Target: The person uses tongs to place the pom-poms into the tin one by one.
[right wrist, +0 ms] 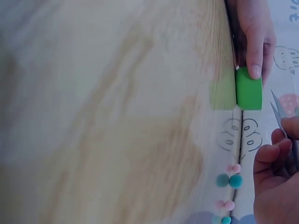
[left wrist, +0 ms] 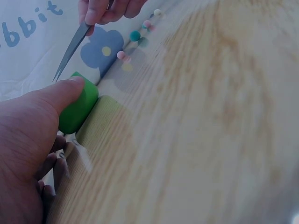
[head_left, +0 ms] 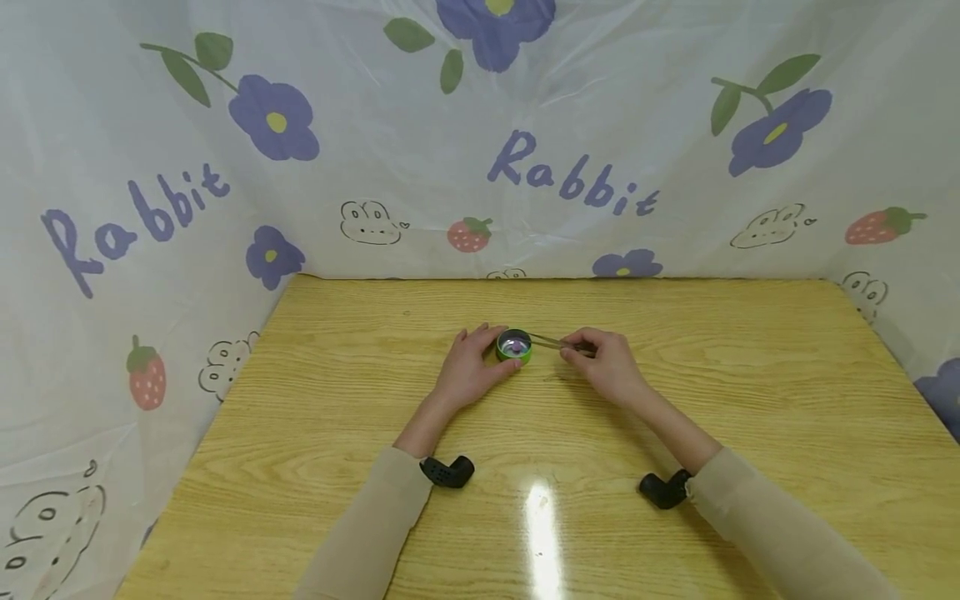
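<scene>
A small round green container (head_left: 531,354), open at the top with a shiny inside, stands on the table. My left hand (head_left: 467,367) holds it from the left, thumb on the near side and fingers behind. To its right, my right hand (head_left: 609,364) pinches metal tweezers (head_left: 551,341), whose tips reach the container's rim. In the left wrist view, the thin tips of the tweezers (left wrist: 72,51) stand slightly apart above the green wall (left wrist: 77,109), with nothing visible between them. The container's contents cannot be made out.
Several small balls lie on the table in the wrist views, among them a teal ball (left wrist: 135,36), a pink ball (left wrist: 121,55) and a whitish ball (left wrist: 157,12). A printed cloth (head_left: 420,158) hangs behind and beside the wooden table (head_left: 360,517).
</scene>
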Demonstrator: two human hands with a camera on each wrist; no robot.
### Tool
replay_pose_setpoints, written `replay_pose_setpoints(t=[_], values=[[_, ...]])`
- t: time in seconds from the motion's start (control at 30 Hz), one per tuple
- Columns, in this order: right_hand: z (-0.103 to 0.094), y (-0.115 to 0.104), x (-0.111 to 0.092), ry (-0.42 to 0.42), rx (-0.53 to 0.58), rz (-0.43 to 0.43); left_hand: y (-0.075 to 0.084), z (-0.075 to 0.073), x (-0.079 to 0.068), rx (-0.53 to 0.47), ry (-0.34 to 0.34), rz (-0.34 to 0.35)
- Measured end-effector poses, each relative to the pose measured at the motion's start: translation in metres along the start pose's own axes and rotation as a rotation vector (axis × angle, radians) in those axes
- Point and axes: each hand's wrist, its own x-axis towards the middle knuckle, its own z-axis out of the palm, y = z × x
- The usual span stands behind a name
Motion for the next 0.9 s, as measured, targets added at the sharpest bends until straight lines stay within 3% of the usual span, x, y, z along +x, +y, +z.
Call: replay_pose_setpoints(t=[0.27, 0.57, 0.9], values=[[-0.008, 0.003, -0.001, -0.014, 0.003, 0.011, -0.001, -0.002, -0.001, -0.010, -0.006, 0.009], [-0.033, 0.014, -0.006, -0.006, 0.025, 0.069, 0.000, -0.002, -0.001, -0.007, -0.007, 0.002], [-0.063, 0.026, -0.018, 0.051, -0.068, 0.065, 0.001, -0.003, -0.002, -0.018, -0.011, 0.000]])
